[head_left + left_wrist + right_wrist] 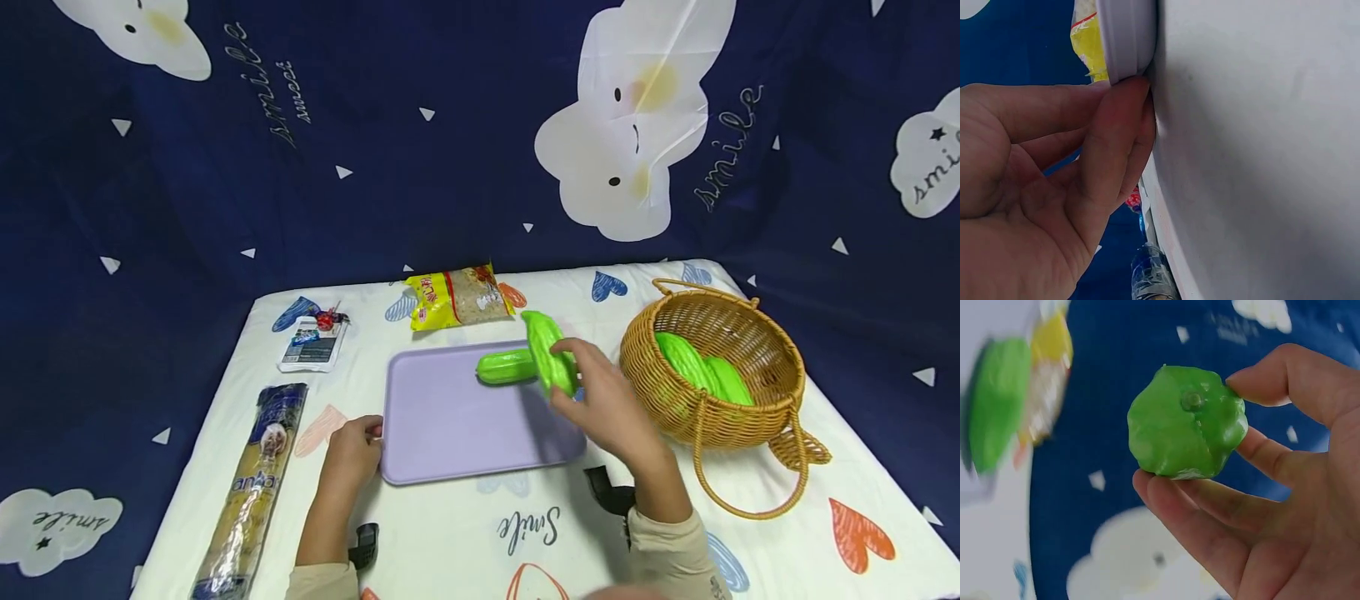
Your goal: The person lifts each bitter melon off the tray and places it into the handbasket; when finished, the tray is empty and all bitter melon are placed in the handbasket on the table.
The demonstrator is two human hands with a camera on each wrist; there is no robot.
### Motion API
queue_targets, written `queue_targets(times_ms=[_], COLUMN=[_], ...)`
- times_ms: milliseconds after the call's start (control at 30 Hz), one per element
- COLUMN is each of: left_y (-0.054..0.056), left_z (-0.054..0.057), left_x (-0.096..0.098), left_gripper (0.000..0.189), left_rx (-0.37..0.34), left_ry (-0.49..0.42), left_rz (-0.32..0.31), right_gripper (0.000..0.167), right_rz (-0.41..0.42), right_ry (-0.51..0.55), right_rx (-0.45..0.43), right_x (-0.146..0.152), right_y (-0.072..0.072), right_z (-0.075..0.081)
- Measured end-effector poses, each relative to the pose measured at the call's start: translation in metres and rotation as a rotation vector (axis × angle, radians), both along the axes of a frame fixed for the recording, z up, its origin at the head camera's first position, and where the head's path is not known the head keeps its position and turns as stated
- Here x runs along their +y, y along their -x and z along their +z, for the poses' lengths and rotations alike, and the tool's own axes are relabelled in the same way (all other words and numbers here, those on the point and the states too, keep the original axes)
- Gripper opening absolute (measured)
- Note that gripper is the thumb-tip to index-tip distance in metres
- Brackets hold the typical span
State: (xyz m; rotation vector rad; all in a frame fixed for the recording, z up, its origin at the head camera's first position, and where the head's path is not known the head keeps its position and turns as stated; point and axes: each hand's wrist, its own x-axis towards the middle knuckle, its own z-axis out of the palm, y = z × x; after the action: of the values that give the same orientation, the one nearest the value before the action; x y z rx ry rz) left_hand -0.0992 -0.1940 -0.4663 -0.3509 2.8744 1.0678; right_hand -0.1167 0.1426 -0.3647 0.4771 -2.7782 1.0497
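Observation:
My right hand (611, 404) holds a bright green ridged bitter melon (549, 354) between thumb and fingers, raised above the right part of a lilac tray (457, 433). In the right wrist view its lobed end with a stem stub (1192, 400) faces the camera. A second bitter melon (504, 367) lies on the tray, partly hidden behind the held one. My left hand (354, 450) grips the tray's left edge; in the left wrist view its fingertips (1129, 94) pinch the rim. More bitter melons (697, 367) lie in a wicker basket (652, 408) to the right.
Behind the tray lies a yellow bag of grain-like food (461, 297). A long pack of pasta (251, 492) rests at the left, with a small white packet (313, 346) and a red-wrapped item (327, 319) beyond it. The basket's handle (757, 515) hangs down onto the cloth.

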Motion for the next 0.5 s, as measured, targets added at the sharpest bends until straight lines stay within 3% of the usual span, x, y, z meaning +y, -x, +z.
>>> queue_targets(times_ms=[300,500], left_y=[0.001,0.001], left_z=[0.001,-0.001], left_x=[-0.001,-0.001], left_gripper=[0.033,0.034], left_rx=[-0.01,-0.006], left_ry=[0.001,0.001], left_rz=[-0.001,0.0], right_gripper=[0.05,0.053], right_rz=[-0.279,-0.416], right_ry=[-0.014,-0.058], right_rx=[-0.025,-0.056], right_x=[0.069,0.101], right_y=[-0.01,-0.011], right_z=[0.017,0.015])
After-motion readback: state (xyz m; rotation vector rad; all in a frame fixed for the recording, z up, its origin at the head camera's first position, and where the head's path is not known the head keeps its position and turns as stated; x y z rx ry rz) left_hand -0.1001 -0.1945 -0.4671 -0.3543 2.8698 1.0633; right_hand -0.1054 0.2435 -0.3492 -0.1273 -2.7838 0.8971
